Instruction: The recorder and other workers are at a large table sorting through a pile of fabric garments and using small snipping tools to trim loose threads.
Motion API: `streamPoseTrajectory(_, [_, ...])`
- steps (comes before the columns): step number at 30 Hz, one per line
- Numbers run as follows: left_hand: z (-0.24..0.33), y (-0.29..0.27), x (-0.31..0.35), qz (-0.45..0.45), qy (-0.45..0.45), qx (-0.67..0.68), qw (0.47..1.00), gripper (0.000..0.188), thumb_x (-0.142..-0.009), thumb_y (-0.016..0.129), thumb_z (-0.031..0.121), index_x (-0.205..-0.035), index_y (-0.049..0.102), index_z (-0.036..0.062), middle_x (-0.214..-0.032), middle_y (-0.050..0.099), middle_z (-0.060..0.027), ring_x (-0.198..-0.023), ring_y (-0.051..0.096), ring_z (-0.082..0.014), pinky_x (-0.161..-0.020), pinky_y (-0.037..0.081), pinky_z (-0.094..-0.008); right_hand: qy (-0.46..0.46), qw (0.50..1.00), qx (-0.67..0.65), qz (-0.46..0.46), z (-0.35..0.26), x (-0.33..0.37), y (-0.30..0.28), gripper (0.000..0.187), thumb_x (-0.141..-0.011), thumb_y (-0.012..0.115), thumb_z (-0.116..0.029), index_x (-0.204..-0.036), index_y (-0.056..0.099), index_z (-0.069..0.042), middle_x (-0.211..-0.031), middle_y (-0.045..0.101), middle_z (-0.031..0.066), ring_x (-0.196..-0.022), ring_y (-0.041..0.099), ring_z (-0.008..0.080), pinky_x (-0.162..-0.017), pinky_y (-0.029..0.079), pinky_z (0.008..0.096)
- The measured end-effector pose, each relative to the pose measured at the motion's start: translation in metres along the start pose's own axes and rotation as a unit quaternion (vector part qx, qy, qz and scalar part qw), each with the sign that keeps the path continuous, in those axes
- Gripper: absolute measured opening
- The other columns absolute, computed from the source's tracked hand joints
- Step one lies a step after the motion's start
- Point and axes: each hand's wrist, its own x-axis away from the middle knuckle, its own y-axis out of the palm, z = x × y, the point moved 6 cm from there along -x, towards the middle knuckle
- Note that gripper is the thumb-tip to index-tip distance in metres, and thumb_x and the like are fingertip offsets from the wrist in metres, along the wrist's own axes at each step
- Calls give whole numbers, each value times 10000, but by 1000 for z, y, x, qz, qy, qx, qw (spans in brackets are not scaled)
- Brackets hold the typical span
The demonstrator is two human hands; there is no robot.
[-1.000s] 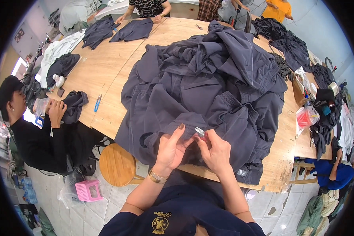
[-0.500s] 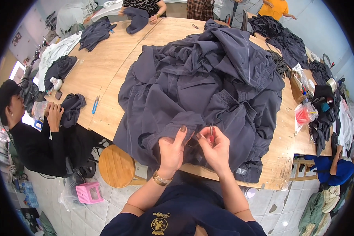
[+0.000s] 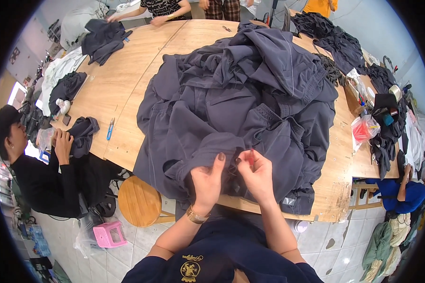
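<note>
My left hand [image 3: 207, 183] grips the gathered edge of a dark grey garment [image 3: 213, 147], thumb raised along the fabric. Just beside it, my right hand [image 3: 259, 179] is closed around small red-handled thread snips [image 3: 251, 157], most of which the fingers hide. Its thumb and forefinger meet close to the garment's edge; whether they pinch a thread is too small to tell. Both hands are at the near side of a large heap of similar dark grey garments [image 3: 288, 70] with elastic waistbands.
The heap covers much of a wooden table [image 3: 127, 75]. Blue thread snips [image 3: 110, 129] lie left of it. A person in black [image 3: 42, 174] handles a garment at the left; others work around the table. A round wooden stool [image 3: 139, 200] and a pink stool [image 3: 109, 234] stand on the floor.
My right hand has turned slightly, and the snips' blades that showed above the fingers are now hidden. At the far side, a person has moved a dark garment leftward and stretches an arm toward it.
</note>
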Motion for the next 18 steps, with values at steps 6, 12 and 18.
streamPoseTrajectory(6, [-23, -5, -5, 12, -127, 167, 978, 191, -909, 584, 121, -960, 618, -60, -921, 637, -66, -780, 584, -106, -672, 459, -220, 28, 993, -111, 18, 6, 2, -5, 51, -848, 589, -35, -824, 614, 1, -691, 521, -86, -605, 420, -18, -523, 318, 151])
streamPoseTrajectory(12, [-1, -3, -3, 13, 13, -52, 998, 143, -893, 593, 79, -918, 638, -54, -869, 650, -48, -764, 588, -106, -688, 456, -232, -37, 997, 70, 10, -1, 3, 5, 67, -831, 596, -22, -872, 630, 18, -682, 545, -70, -593, 428, -11, -509, 329, 153])
streamPoseTrajectory(18, [4, 5, 5, -11, 79, -114, 990, 119, -876, 586, 25, -937, 636, -64, -900, 665, -74, -808, 600, -118, -743, 466, -252, -94, 982, 151, 57, -10, 3, 6, 96, -772, 627, -46, -825, 587, 23, -608, 503, -41, -559, 418, 14, -499, 353, 191])
